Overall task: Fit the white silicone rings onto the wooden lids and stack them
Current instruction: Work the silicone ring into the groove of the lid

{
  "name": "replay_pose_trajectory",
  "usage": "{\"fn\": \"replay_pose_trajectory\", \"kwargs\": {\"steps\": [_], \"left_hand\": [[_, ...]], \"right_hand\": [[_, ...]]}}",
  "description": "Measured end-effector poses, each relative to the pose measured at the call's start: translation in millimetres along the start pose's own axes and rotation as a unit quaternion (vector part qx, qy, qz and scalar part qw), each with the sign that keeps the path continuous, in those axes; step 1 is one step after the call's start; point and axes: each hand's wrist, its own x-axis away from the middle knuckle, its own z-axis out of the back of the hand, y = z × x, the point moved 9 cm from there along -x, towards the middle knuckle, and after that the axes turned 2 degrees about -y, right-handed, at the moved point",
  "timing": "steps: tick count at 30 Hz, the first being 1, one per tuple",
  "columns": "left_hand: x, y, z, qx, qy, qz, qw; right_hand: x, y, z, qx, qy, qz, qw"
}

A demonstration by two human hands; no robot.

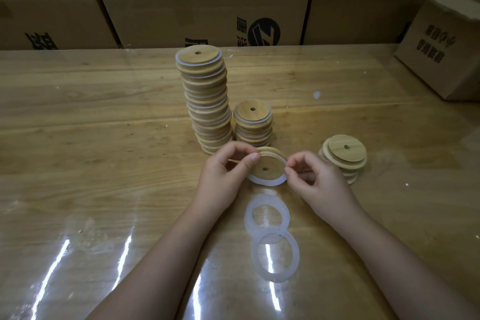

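My left grip (223, 171) and right grip (317, 179) are both clamped on one wooden lid (265, 167), thumb and fingers pinching its opposite edges just above the table (104, 138). A white silicone ring (267, 182) sits around that lid, loose along the near edge. Two spare rings (249, 218) lie overlapping on the table between my forearms. Behind my hands stands a tall stack (207, 101) of ringed lids, leaning a little, with a short stack (253, 122) just beside it on the right. A low pile of bare lids (344, 156) rests near my right grip. Cardboard boxes (207, 15) line the far edge
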Motion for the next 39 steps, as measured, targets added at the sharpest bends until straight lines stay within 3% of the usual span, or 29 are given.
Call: {"fn": "replay_pose_trajectory", "kwargs": {"steps": [5,11,14,25,33,39], "left_hand": [[3.7,3.8,-2.2,0.001,0.005,-0.004,1.000],[6.7,23.3,-14.5,-0.089,-0.031,-0.087,0.992],[6.6,22.9,-11.5,-0.089,-0.024,-0.093,0.991],[2.6,13.6,-5.3,-0.035,-0.014,-0.040,0.998],[0.7,5.1,-2.3,-0.007,-0.008,-0.011,1.000],[0.8,1.2,0.8,0.009,0.002,0.007,1.000]], "right_hand": [[0.8,-0.8,-1.9,0.010,-0.003,0.007,1.000],[4.8,-27.2,12.3,0.075,0.071,0.133,0.986],[4.8,-28.9,12.6,0.072,0.072,0.145,0.984],[2.1,-20.9,12.7,0.084,0.072,0.101,0.989],[-2.0,-0.1,6.3,0.040,0.023,0.011,0.999],[-0.7,0.6,-2.2,0.030,-0.020,-0.005,0.999]]}}
